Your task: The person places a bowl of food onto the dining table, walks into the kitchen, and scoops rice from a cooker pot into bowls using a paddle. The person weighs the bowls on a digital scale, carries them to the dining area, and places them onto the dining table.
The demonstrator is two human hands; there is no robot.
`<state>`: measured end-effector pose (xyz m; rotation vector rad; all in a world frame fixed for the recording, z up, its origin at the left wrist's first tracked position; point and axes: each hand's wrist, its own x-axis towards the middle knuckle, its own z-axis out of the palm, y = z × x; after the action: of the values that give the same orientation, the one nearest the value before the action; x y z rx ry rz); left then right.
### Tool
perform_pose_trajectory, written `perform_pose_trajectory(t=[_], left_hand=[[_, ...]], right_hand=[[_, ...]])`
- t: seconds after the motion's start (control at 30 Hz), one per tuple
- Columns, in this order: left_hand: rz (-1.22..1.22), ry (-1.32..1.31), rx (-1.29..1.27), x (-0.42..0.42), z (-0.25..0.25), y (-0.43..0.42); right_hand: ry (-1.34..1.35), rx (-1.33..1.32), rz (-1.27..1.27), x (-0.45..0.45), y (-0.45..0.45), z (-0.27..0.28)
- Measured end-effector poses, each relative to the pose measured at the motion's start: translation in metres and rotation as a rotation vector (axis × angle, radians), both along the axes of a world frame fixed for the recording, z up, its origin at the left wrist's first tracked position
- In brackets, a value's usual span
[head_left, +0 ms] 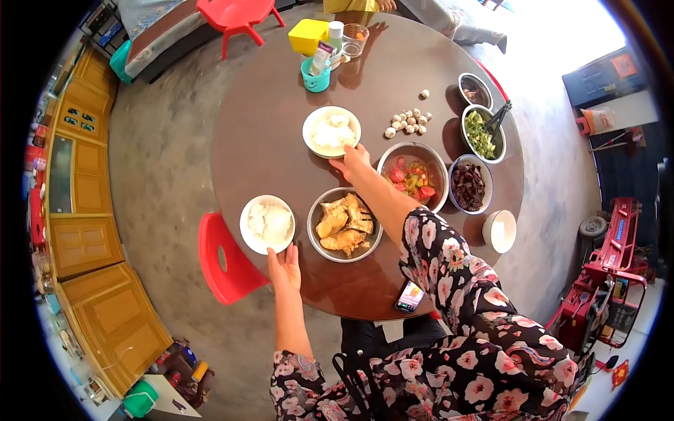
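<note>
My right hand reaches across the table with its thumb at the rim of a white bowl of rice and its fingers curled at the bowl's side. My left hand has its fingers stretched out against the near edge of a second white bowl of rice, at the table's left edge. Between my arms stands a steel bowl of golden-brown chunks of food. A steel bowl of tomato and green pieces lies beside my right forearm.
On the right stand a bowl of greens with black tongs, a bowl of dark pieces and a white bowl. Small round items lie mid-table. A phone rests at the near edge, a red chair at left.
</note>
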<state>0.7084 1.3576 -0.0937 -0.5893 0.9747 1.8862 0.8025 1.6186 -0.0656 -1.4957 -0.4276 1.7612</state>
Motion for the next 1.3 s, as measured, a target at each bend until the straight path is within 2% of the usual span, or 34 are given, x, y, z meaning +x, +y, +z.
perform_pose_trajectory(t=[0.07,0.13,0.2,0.27,0.3,0.33,0.37,0.4,0.43,0.47,0.5,0.53,0.57,0.6,0.67,0.7,0.73,0.8,0.87,0.93,0.97,1.0,1.07,1.1,1.13,1.17,1.2,1.23,1.3], left_hand=[[-0.001,-0.051,0.021,0.009,0.012,-0.008],[0.036,-0.007,-0.09,0.025,0.027,-0.021],[-0.143,0.107,-0.09,0.04,0.034,-0.05],[-0.357,0.251,-0.15,0.064,0.059,-0.081],[-0.451,0.261,-0.162,0.074,0.065,-0.103],[-0.54,0.278,-0.175,0.083,0.068,-0.129],[-0.616,0.315,-0.265,0.095,0.067,-0.155],[-0.687,0.356,-0.359,0.108,0.066,-0.183],[-0.765,0.423,-0.41,0.121,0.068,-0.207],[-0.837,0.494,-0.462,0.133,0.066,-0.235],[-0.947,0.427,-0.576,0.142,0.029,-0.275],[-1.053,0.357,-0.694,0.148,-0.006,-0.3],[-1.158,0.334,-0.714,0.158,-0.019,-0.316],[-1.241,0.342,-0.666,0.17,-0.014,-0.317],[-1.351,0.334,-0.602,0.196,-0.012,-0.317],[-1.395,0.326,-0.574,0.207,-0.011,-0.314],[-1.443,0.316,-0.545,0.219,-0.009,-0.312],[-1.523,0.294,-0.503,0.239,-0.006,-0.312],[-1.577,0.254,-0.467,0.254,0.001,-0.317],[-1.618,0.215,-0.442,0.27,0.01,-0.322],[-1.635,0.192,-0.437,0.277,0.016,-0.325],[-1.652,0.172,-0.44,0.284,0.022,-0.326],[-1.686,0.164,-0.449,0.299,0.032,-0.328],[-1.698,0.191,-0.443,0.305,0.036,-0.327],[-1.715,0.251,-0.435,0.313,0.039,-0.329],[-1.759,0.511,-0.342,0.32,0.04,-0.33],[-1.661,0.388,-0.341,0.322,0.022,-0.341],[-1.604,0.391,-0.365,0.33,0.008,-0.368],[-1.584,-0.101,-0.266,0.341,0.016,-0.362]], right_hand=[[0.056,-0.006,0.011,0.001,0.001,0.001],[0.038,-0.046,0.013,0.003,0.0,0.001],[0.055,-0.162,0.219,0.015,-0.009,0.008],[0.119,0.4,0.633,0.044,-0.043,-0.022],[0.374,0.337,0.561,0.061,-0.075,0.029],[0.085,0.617,0.79,0.082,-0.107,0.088],[0.14,0.342,0.744,0.108,-0.139,0.125],[-0.055,0.488,0.925,0.134,-0.164,0.138],[-0.073,0.552,0.991,0.162,-0.191,0.139],[-0.128,0.478,1.002,0.188,-0.216,0.161],[-0.15,0.39,1.035,0.215,-0.233,0.168],[-0.157,0.455,0.999,0.24,-0.252,0.162],[-0.254,0.348,1.003,0.269,-0.271,0.152],[-0.35,0.238,1.002,0.298,-0.288,0.144],[-0.564,0.255,0.925,0.353,-0.311,0.141],[-0.703,0.236,1.015,0.385,-0.323,0.13],[-0.844,0.215,1.103,0.419,-0.335,0.112],[-1.018,0.185,1.118,0.488,-0.38,0.063],[-0.795,-0.164,1.045,0.536,-0.418,0.027],[-0.081,-0.513,0.835,0.544,-0.422,0.048],[0.107,-0.584,0.777,0.568,-0.446,-0.008],[-0.355,-0.104,1.251,0.564,-0.419,0.092],[-0.458,0.56,1.406,0.605,-0.434,0.061],[-0.356,0.065,1.375,0.627,-0.458,-0.046],[-0.456,0.081,1.491,0.62,-0.444,-0.011],[-0.517,0.136,1.53,0.614,-0.438,0.007],[-0.576,0.192,1.569,0.61,-0.434,0.015],[-0.56,0.226,1.618,0.611,-0.434,0.013],[-0.82,0.445,1.839,0.605,-0.424,0.011]])
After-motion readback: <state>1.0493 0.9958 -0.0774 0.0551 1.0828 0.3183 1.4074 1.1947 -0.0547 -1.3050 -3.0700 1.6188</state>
